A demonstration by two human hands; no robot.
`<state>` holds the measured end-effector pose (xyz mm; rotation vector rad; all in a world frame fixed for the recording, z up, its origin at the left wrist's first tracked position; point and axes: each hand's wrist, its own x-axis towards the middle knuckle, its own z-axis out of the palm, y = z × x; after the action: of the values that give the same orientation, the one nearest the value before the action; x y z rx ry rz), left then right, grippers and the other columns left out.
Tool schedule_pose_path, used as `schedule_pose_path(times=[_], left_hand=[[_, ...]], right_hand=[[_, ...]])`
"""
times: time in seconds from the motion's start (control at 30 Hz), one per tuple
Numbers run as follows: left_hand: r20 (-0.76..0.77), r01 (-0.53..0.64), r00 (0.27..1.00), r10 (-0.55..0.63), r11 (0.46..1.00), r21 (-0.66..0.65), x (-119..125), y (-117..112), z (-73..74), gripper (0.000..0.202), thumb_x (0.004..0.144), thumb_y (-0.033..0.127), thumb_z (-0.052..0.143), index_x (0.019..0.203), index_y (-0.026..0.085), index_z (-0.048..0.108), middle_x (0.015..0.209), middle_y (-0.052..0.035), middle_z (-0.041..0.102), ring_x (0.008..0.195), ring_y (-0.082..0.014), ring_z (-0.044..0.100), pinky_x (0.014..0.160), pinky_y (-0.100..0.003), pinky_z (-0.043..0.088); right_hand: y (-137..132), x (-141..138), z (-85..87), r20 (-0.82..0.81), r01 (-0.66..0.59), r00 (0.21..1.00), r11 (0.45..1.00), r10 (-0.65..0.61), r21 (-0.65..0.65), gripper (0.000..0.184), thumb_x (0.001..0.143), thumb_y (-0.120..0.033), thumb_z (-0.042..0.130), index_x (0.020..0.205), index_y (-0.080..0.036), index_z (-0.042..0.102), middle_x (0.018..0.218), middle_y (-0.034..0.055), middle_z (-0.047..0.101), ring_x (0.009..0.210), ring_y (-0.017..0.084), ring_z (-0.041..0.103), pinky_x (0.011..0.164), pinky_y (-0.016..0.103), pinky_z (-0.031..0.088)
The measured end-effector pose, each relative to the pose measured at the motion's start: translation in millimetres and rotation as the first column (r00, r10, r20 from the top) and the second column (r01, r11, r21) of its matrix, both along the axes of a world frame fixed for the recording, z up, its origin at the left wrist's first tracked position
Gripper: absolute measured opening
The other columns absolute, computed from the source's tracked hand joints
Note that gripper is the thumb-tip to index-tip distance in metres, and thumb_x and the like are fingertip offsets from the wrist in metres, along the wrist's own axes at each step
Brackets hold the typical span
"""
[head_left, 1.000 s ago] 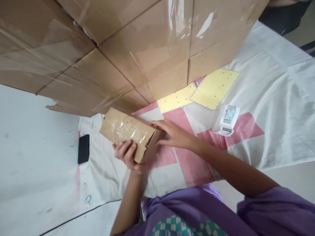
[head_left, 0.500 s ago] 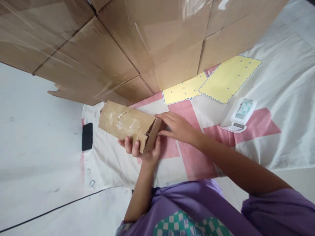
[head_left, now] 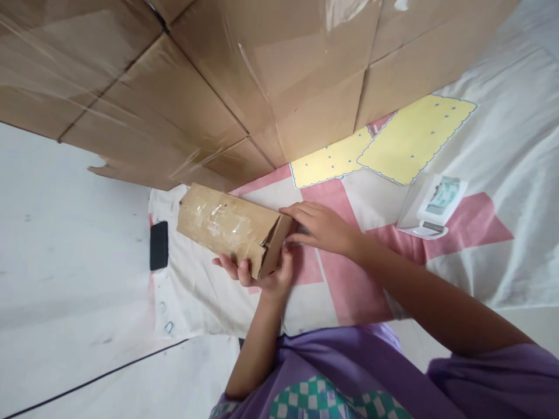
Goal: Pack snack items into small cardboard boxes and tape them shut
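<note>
cardboard, brown and faintly creased, forms one small oblong box [head_left: 229, 227], which is held at a slant above the pale cloth [head_left: 205, 302], before one large cardboard wall [head_left: 314, 110]; whether its underside is touched by the cloth cannot be told. its long upper face is partly covered by glossy, wrinkled clear tape [head_left: 213, 215], and at its right end a ragged, torn edge is seen beside a flat end face. the box is grasped by the left hand [head_left: 262, 276], whose fingers are curled round the near long side and whose thumb is set by the end. that same end is touched by the fingers of the right hand [head_left: 323, 227], which are bent, the thumb placed lower; whether anything is pinched there cannot be told. the wall is made up of several smooth panels, divided by straight dark seams and overlaid with shiny tape. at its foot two yellow shapes [head_left: 414, 139] are seen, scalloped, edged in blue and dotted; whether they are printed or laid on the cloth cannot be told. the woven-looking cloth is rumpled and marked with pink blocks. on it, to the right, one white and clear object [head_left: 439, 203] with a teal print is placed; to the left, one flat black rectangle [head_left: 159, 245] is seen.
</note>
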<state>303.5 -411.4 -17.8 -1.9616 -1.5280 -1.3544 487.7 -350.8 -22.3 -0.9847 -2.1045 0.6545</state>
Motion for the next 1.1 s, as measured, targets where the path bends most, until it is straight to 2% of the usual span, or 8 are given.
schedule_pose_path(times=[0.13, 0.27, 0.43, 0.63, 0.8, 0.97, 1.03, 1.1], left_hand=[[-0.044, -0.075, 0.996, 0.073, 0.996, -0.046, -1.6, -1.9, -4.8, 0.104, 0.078, 0.032, 0.082, 0.152, 0.036, 0.009, 0.165, -0.0184, 0.01, 0.161, -0.0385, 0.005, 0.128, -0.074, 0.007], [-0.053, -0.093, 0.994, 0.091, 0.995, -0.036, -3.4, -0.6, -8.3, 0.107, 0.075, 0.031, 0.084, 0.152, 0.037, 0.009, 0.165, -0.0179, 0.011, 0.161, -0.0381, 0.007, 0.128, -0.074, 0.011], [-0.022, -0.018, 1.0, 0.018, 1.0, 0.002, -2.2, 0.6, -6.9, 0.1, 0.078, 0.021, 0.08, 0.154, 0.036, 0.016, 0.164, -0.0152, 0.015, 0.162, -0.0304, 0.007, 0.131, -0.068, 0.007], [0.019, -0.016, 1.0, 0.016, 1.0, -0.023, 2.8, 1.4, -2.8, 0.087, 0.079, 0.02, 0.076, 0.144, 0.037, 0.021, 0.165, -0.0125, 0.016, 0.163, -0.0302, 0.004, 0.131, -0.068, 0.007], [-0.022, -0.056, 0.998, 0.055, 0.997, -0.055, 1.7, 0.5, -1.2, 0.086, 0.078, 0.024, 0.075, 0.143, 0.034, 0.018, 0.165, -0.0164, 0.014, 0.163, -0.0323, 0.004, 0.129, -0.07, 0.011], [-0.039, -0.052, 0.998, 0.047, 0.989, -0.139, -3.6, -5.1, -1.1, 0.098, 0.072, 0.03, 0.08, 0.146, 0.034, 0.015, 0.167, -0.0179, 0.005, 0.162, -0.0372, -0.001, 0.128, -0.071, 0.009], [-0.064, -0.077, 0.996, 0.067, 0.984, -0.162, -4.6, -5.9, -1.4, 0.105, 0.067, 0.034, 0.084, 0.146, 0.036, 0.015, 0.167, -0.017, 0.001, 0.162, -0.0393, -0.002, 0.128, -0.072, 0.011], [-0.06, -0.07, 0.996, 0.062, 0.986, -0.148, -4.8, -4.7, -1.9, 0.104, 0.068, 0.033, 0.084, 0.146, 0.038, 0.015, 0.168, -0.0155, -0.001, 0.162, -0.0381, -0.003, 0.128, -0.072, 0.013]], right_hand=[[-0.3, -1.5, -2.0, -0.001, 0.004, 1.0, 1.0, -0.004, 0.007, 0.054, 0.101, -0.046, 0.064, 0.145, -0.018, 0.051, 0.126, 0.0141, 0.069, 0.116, 0.033, 0.065, 0.098, 0.05, 0.054], [-0.1, -3.0, -3.7, 0.011, 0.018, 1.0, 1.0, -0.019, 0.022, 0.057, 0.101, -0.048, 0.063, 0.147, -0.018, 0.05, 0.124, 0.0148, 0.069, 0.114, 0.033, 0.065, 0.096, 0.051, 0.055], [-1.6, -4.9, -1.3, 0.021, 0.044, 0.999, 0.999, -0.044, 0.018, 0.055, 0.101, -0.048, 0.063, 0.144, -0.016, 0.052, 0.122, 0.0147, 0.069, 0.112, 0.033, 0.065, 0.095, 0.05, 0.055], [-5.9, -10.2, 1.7, 0.032, 0.095, 0.995, 0.995, -0.095, 0.01, 0.045, 0.102, -0.043, 0.062, 0.135, -0.013, 0.057, 0.115, 0.015, 0.07, 0.103, 0.032, 0.066, 0.089, 0.047, 0.056], [-4.2, -6.3, 2.6, 0.004, 0.083, 0.997, 0.996, -0.083, -0.014, 0.045, 0.102, -0.045, 0.062, 0.134, -0.014, 0.059, 0.111, 0.0137, 0.071, 0.1, 0.031, 0.067, 0.087, 0.046, 0.056], [-1.3, 0.0, 4.8, -0.054, 0.001, 0.999, 0.996, -0.006, -0.085, 0.062, 0.096, -0.054, 0.069, 0.146, -0.021, 0.053, 0.131, 0.0136, 0.067, 0.117, 0.032, 0.065, 0.099, 0.048, 0.055], [-0.9, -0.2, 4.3, -0.08, 0.002, 0.997, 0.995, -0.009, -0.097, 0.07, 0.094, -0.054, 0.071, 0.153, -0.025, 0.047, 0.145, 0.0128, 0.061, 0.128, 0.033, 0.061, 0.106, 0.049, 0.052], [-0.5, -1.2, 3.6, -0.089, -0.003, 0.996, 0.994, -0.007, -0.109, 0.075, 0.094, -0.053, 0.072, 0.157, -0.027, 0.042, 0.151, 0.012, 0.057, 0.132, 0.032, 0.059, 0.109, 0.049, 0.05]])
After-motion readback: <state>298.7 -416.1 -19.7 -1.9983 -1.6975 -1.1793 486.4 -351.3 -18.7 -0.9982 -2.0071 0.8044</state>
